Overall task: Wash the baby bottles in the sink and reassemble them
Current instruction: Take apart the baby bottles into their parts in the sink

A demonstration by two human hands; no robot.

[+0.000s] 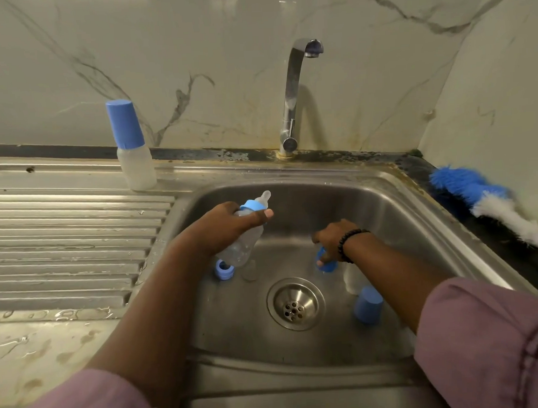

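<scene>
Bottle gripped near the top by left hand, fingers curled round it. Tilted over the left side of the sink, teat pointing to the back edge, ring and teat already on.

Right hand down low near the middle of the sink, fingers pinching a blue piece on the bottom. Hard to tell if cap or ring.

Probably the step: picking up that piece to fit it on a bottle. To do it well:

- Pinch firmly before lifting. Wet plastic likely slippery.
- Lift straight up, clear of the clear bottle body lying just beside it.
- Turn the held bottle upright first and keep it steady.
- If a cap, push down over the teat till it sits flat. If a ring, save it for the other bottle.
- Look for soap left on it. No water running from the tap now.

More to do after: loose ring by the left wall, blue cap toward the front right corner. One finished bottle standing on the surface by the back left corner of the sink.
</scene>
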